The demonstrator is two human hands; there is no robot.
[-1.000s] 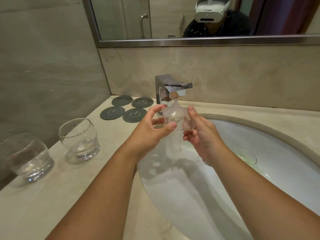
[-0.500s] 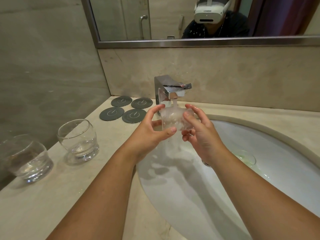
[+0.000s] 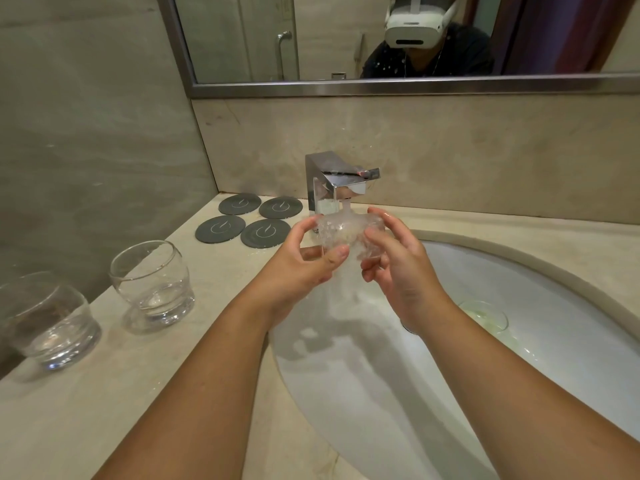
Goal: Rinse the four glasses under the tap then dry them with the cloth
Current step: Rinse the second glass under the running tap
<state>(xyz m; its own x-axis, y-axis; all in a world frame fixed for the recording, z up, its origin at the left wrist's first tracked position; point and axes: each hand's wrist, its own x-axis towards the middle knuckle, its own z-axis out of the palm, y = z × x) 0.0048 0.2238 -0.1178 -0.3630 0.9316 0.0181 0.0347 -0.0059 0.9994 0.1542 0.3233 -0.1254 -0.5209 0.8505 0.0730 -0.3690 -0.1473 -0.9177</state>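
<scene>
A clear glass (image 3: pixel 348 232) is held under the chrome tap (image 3: pixel 337 183), with water running over it and down into the sink. My left hand (image 3: pixel 304 268) grips its left side with thumb and fingers. My right hand (image 3: pixel 398 261) curls round its right side. Two more clear glasses stand on the counter at the left: one nearer the sink (image 3: pixel 152 285), one at the frame's edge (image 3: pixel 45 320). No cloth is in view.
Several dark round coasters (image 3: pixel 242 220) lie on the beige counter (image 3: pixel 104 393) left of the tap. The white oval sink (image 3: pixel 519 375) fills the right half, its drain (image 3: pixel 485 317) beyond my right wrist. A mirror (image 3: pixel 346 36) hangs above the backsplash.
Both hands still hold the glass under the running water; my right fingers have shifted slightly round it. The counter glasses have not moved.
</scene>
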